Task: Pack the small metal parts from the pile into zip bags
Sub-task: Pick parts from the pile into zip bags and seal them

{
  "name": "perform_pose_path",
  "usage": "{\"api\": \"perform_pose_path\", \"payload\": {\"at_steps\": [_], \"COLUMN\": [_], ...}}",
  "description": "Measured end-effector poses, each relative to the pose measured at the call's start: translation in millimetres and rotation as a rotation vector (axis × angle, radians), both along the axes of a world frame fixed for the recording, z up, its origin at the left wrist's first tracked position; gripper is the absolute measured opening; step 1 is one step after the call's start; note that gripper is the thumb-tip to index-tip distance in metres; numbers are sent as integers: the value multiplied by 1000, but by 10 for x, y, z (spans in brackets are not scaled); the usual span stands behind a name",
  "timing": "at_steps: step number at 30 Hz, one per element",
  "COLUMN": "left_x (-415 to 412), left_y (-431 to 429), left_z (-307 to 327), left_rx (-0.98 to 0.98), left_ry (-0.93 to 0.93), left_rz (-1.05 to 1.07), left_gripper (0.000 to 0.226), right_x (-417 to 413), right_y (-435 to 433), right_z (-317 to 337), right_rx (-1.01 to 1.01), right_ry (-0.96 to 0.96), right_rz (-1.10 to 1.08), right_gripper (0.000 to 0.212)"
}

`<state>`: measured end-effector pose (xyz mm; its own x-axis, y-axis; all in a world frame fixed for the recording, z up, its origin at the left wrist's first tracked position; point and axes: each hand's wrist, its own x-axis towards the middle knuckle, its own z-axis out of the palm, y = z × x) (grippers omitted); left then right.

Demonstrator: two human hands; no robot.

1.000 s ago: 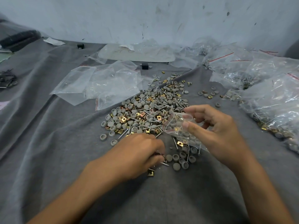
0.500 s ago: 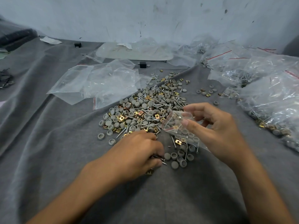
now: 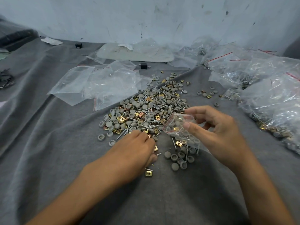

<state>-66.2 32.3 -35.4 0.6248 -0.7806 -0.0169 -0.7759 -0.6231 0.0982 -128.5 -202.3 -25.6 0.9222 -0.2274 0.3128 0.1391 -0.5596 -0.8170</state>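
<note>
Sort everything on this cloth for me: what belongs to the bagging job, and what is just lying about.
Job: pile of parts, small zip bag pinched by the right hand, left hand at the pile's edge, empty zip bags, filled bags.
Lying about: black block, white board, paper scrap, dark clump.

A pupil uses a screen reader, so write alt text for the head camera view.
A person's right hand pinches a small zip bag open over a pile of grey caps, screws and brass clips, while the left hand touches the pile's near edge. Empty zip bags lie beyond on the grey cloth; filled bags sit at the right.
</note>
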Motion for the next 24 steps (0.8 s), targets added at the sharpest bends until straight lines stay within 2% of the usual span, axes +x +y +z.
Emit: {"api": "perform_pose_path", "payload": {"at_steps": [2, 4, 8, 11, 18, 24], "left_x": [16, 41, 105, 71, 112, 121], "left_y": [18, 25, 23, -22, -78, -77], "left_z": [12, 81, 175, 148, 92, 77], "left_rx": [-9, -101, -370, -462, -479, -479], "left_ry": [-35, -16, 79, 178, 142, 39], "left_rz": [3, 36, 115, 133, 124, 134], "left_gripper": [26, 19, 18, 15, 12, 20], "right_x": [-1, -7, -20, -23, -12, -1], "right_y": [15, 25, 58, 124, 192, 196], "right_z": [6, 16, 16, 24, -1, -12], "right_rx": [3, 6, -5, -29, -91, -91], "right_ry": [1, -1, 9, -5, -7, -17], "right_rz": [-2, -4, 3, 21, 79, 89], "right_gripper": [30, 33, 27, 24, 26, 27]}}
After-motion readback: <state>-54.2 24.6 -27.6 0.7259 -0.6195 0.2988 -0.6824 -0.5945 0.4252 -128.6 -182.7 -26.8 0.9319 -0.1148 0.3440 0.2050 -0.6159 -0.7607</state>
